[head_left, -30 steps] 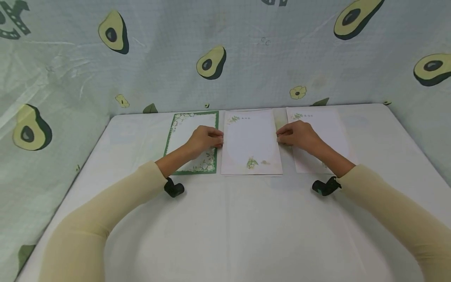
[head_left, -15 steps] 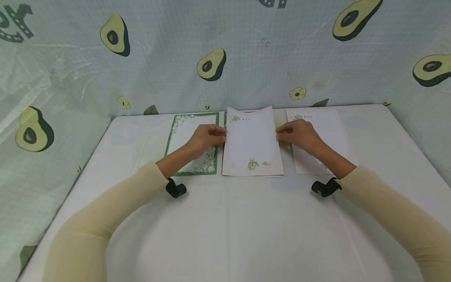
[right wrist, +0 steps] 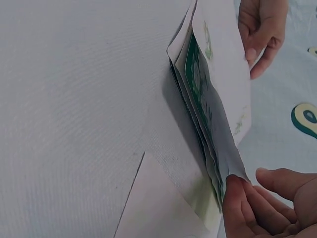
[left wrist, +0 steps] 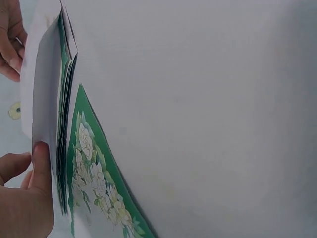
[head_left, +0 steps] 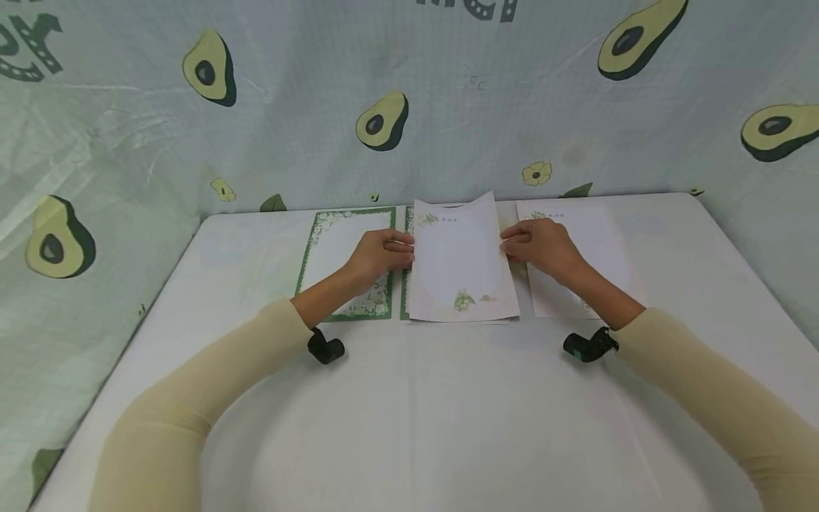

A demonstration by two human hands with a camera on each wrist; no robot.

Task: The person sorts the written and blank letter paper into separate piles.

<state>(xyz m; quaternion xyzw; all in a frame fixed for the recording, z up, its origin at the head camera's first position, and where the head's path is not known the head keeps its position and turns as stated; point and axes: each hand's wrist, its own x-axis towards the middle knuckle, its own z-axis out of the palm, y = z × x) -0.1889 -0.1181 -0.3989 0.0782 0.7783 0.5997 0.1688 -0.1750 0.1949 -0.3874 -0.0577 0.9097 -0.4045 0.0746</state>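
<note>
Floral sheet (head_left: 461,267) bows over green-bordered paper (head_left: 404,302) at the table's (head_left: 409,412) far middle, its opposite side edges pinched between thumb and fingers by the left hand (head_left: 382,254) and right hand (head_left: 539,245), arms (head_left: 233,363) angled inward.

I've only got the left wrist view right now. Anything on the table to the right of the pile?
Observer: Yes, the head view shows a pale sheet there, partly hidden by the right hand.

Operator: And the top sheet of the pile, is its far edge straight?

Observer: No, in the head view that edge curves down between its two corners.

Operator: Does the flat green sheet have green along its far side too?

Observer: Yes, green runs along there.
</note>
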